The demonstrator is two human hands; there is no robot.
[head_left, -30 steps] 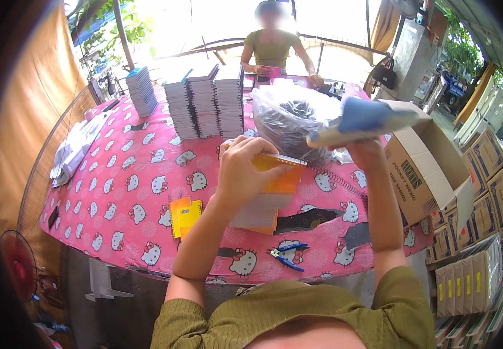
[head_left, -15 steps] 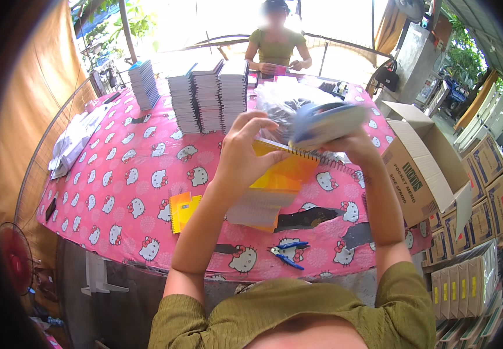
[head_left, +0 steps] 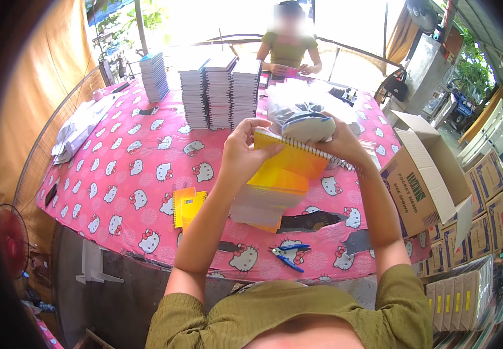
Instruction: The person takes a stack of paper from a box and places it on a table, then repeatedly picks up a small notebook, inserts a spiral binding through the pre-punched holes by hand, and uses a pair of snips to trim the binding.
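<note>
A yellow-covered notebook (head_left: 289, 163) is held up at a tilt over the table, a spiral wire (head_left: 309, 149) along its top edge. My left hand (head_left: 245, 145) is closed on its upper left corner, thumb in front. My right hand (head_left: 347, 145) grips a rounded white-and-blue thing (head_left: 309, 127) just above the wire; its kind is unclear. The wire's tail trails past my right wrist. Beneath the notebook lies a fanned pile of unbound pads (head_left: 257, 203) with pale pages. Small yellow spiral notebooks (head_left: 190, 208) lie left of my forearm. Blue-handled wire cutters (head_left: 290, 256) rest near the table's front edge.
Tall stacks of spiral notebooks (head_left: 219, 96) stand at the back. Behind my right hand is a clear plastic bag (head_left: 283, 99). An open carton (head_left: 417, 180) stands at the right, with more boxes beyond. A co-worker (head_left: 289, 49) sits across the pink table (head_left: 123, 174).
The rounded thing in my right hand has moved down and left against the wired edge and is no longer blurred. My left hand keeps its place at the corner. The whole view has shifted slightly.
</note>
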